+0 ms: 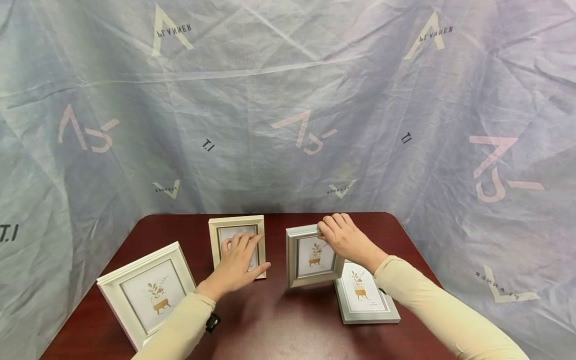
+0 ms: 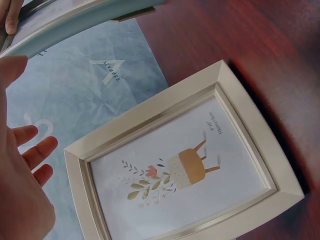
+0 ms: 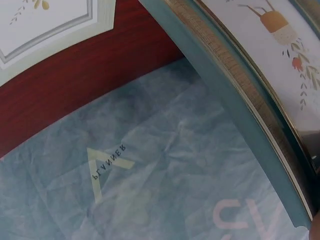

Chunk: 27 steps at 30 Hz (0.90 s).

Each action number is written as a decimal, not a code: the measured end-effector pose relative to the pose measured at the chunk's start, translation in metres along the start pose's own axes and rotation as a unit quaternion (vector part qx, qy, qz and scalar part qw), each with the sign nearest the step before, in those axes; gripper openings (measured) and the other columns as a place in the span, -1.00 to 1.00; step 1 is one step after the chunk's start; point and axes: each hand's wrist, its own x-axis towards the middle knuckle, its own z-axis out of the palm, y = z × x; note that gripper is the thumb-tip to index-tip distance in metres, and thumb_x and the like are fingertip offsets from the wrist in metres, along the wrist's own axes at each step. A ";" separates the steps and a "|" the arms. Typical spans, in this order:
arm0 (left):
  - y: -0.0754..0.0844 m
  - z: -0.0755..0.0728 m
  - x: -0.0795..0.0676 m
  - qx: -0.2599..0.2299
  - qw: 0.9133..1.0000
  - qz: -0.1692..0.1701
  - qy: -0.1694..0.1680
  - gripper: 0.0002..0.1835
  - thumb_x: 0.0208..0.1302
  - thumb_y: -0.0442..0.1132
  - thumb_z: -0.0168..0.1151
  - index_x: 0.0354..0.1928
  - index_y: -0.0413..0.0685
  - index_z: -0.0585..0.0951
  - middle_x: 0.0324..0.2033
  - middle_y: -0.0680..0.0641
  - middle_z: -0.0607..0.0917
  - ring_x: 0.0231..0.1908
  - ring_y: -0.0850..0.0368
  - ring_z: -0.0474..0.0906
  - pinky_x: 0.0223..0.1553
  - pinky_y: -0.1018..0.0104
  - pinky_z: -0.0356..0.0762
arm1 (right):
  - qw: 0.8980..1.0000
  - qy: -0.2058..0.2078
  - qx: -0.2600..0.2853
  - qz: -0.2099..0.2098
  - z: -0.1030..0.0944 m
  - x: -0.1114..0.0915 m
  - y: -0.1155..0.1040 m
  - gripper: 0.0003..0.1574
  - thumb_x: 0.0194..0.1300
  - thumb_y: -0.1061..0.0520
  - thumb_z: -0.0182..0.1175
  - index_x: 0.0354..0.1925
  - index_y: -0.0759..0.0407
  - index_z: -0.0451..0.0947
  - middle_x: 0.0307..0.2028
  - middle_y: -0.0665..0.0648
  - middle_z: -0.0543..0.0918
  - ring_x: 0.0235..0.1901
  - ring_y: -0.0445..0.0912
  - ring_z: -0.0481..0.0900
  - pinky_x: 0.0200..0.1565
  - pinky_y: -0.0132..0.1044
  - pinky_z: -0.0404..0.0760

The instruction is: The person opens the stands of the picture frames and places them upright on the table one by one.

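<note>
My right hand (image 1: pixel 342 237) grips the upper right corner of a silver photo frame (image 1: pixel 292 260), which stands tilted over the table. In the right wrist view the edge of this silver frame (image 3: pixel 225 90) runs down the right side, and the hand is mostly hidden. My left hand (image 1: pixel 236 265), fingers spread, is in front of an upright cream photo frame (image 1: pixel 258 225) and holds nothing. From the left wrist, this cream frame (image 2: pixel 145 112) shows a printed potted plant, with the left hand (image 2: pixel 25 195) apart from it at the side.
A larger white photo frame (image 1: pixel 112 290) leans upright at the front left, partly behind the left sleeve. Beside the right forearm, a pale grey-green frame (image 1: pixel 369 317) lies face up on the dark red table (image 1: pixel 270 320). A printed grey cloth (image 1: pixel 252 125) hangs behind the table.
</note>
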 end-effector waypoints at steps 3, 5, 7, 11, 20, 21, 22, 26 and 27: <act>0.001 0.000 0.000 -0.004 1.000 0.000 -0.006 -0.25 0.14 0.25 0.08 0.28 -0.03 0.28 0.08 -0.04 0.34 0.14 0.00 0.11 -0.04 -0.04 -0.03 | 1.000 -0.010 -0.004 0.001 -0.002 0.000 0.004 -0.68 0.35 0.02 -0.12 -0.18 0.28 0.30 -0.33 0.17 0.38 -0.38 0.08 0.34 -0.27 -0.08 0.35; 0.001 0.001 0.000 -0.008 1.000 0.000 -0.009 -0.25 0.14 0.25 0.07 0.28 -0.03 0.28 0.07 -0.04 0.34 0.14 0.00 0.11 -0.05 -0.04 -0.02 | 1.000 -0.018 -0.005 0.002 -0.003 0.000 0.006 -0.68 0.34 0.01 -0.10 -0.18 0.27 0.30 -0.33 0.17 0.37 -0.38 0.07 0.34 -0.27 -0.09 0.34; 0.002 0.001 -0.001 -0.012 1.000 0.001 -0.011 -0.25 0.15 0.25 0.07 0.28 -0.03 0.28 0.07 -0.03 0.34 0.14 0.00 0.11 -0.05 -0.04 -0.03 | 1.000 -0.025 -0.002 0.003 -0.005 0.000 0.006 -0.67 0.34 0.00 -0.11 -0.18 0.27 0.30 -0.33 0.16 0.37 -0.37 0.06 0.34 -0.26 -0.09 0.34; 0.002 0.003 -0.001 -0.015 1.000 0.004 -0.010 -0.25 0.15 0.24 0.07 0.28 -0.03 0.27 0.06 -0.03 0.34 0.13 0.00 0.11 -0.05 -0.04 -0.02 | 0.999 -0.034 0.005 0.009 -0.007 0.000 0.007 -0.64 0.36 -0.03 -0.14 -0.15 0.26 0.30 -0.31 0.15 0.38 -0.36 0.05 0.34 -0.25 -0.09 0.34; 0.004 0.005 -0.001 -0.014 1.000 0.011 -0.016 -0.24 0.14 0.26 0.06 0.31 0.02 0.24 0.11 0.00 0.34 0.13 0.01 0.12 -0.06 -0.03 0.00 | 0.997 -0.060 0.043 0.018 -0.014 0.003 0.008 -0.61 0.24 -0.03 0.01 -0.10 0.23 0.31 -0.26 0.13 0.36 -0.28 0.03 0.33 -0.19 -0.10 0.30; 0.004 0.005 -0.001 -0.013 1.000 0.012 -0.015 -0.23 0.14 0.26 0.07 0.31 0.02 0.24 0.11 -0.01 0.34 0.13 0.01 0.12 -0.06 -0.03 0.01 | 0.997 -0.063 0.046 0.017 -0.015 0.003 0.008 -0.61 0.23 -0.03 0.01 -0.10 0.22 0.31 -0.25 0.12 0.36 -0.28 0.03 0.32 -0.18 -0.09 0.29; 0.004 0.005 -0.001 -0.011 1.000 0.013 -0.014 -0.23 0.13 0.26 0.07 0.31 0.03 0.24 0.11 -0.01 0.34 0.13 0.01 0.12 -0.06 -0.03 0.01 | 0.997 -0.067 0.048 0.016 -0.016 0.004 0.008 -0.61 0.22 -0.02 0.02 -0.10 0.21 0.32 -0.25 0.12 0.36 -0.27 0.03 0.32 -0.18 -0.09 0.28; 0.005 0.007 0.000 -0.003 1.000 0.024 -0.012 -0.22 0.10 0.26 0.11 0.30 0.01 0.27 0.08 -0.02 0.36 0.13 0.00 0.15 -0.06 -0.06 0.03 | 0.995 -0.079 0.055 0.014 -0.021 0.005 0.009 -0.64 0.18 0.01 0.08 -0.09 0.15 0.35 -0.24 0.11 0.36 -0.25 0.02 0.30 -0.16 -0.08 0.25; 0.005 0.007 0.000 0.000 1.000 0.027 -0.013 -0.21 0.09 0.27 0.12 0.29 0.01 0.28 0.07 -0.03 0.37 0.13 0.00 0.16 -0.05 -0.07 0.03 | 0.995 -0.083 0.057 0.013 -0.022 0.006 0.010 -0.66 0.18 0.04 0.11 -0.09 0.13 0.36 -0.24 0.10 0.36 -0.25 0.02 0.30 -0.15 -0.07 0.24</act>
